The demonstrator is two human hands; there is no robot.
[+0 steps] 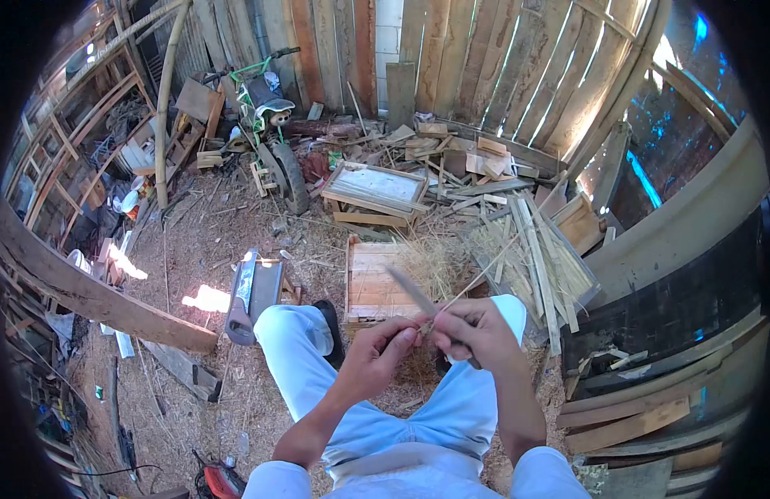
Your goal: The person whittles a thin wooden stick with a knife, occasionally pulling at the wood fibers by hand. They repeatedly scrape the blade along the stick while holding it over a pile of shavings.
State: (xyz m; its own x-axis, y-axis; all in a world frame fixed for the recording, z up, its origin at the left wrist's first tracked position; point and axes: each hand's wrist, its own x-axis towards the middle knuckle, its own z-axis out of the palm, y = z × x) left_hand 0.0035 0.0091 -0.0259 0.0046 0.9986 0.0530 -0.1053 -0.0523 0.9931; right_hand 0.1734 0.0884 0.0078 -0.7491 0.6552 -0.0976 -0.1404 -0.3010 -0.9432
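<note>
Pale wooden slats are lining a shallow box [370,279], dry yellow straw [439,268] overlapping its right side (rather untidily). Nearer, the left hand [376,353] is pinching a thin tan stalk [490,268]; the right hand [476,334] is gripping a grey-bladed knife [411,291]. Long, weathered boards [532,254] are lying right.

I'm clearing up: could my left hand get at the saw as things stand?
Probably not straight away: the left hand pinches a thin strip, and the left knee stands between it and the saw.

The trousers [297,358] are pale blue, the motorbike frame [250,73] green, and the power tool [221,481] red and black.
</note>
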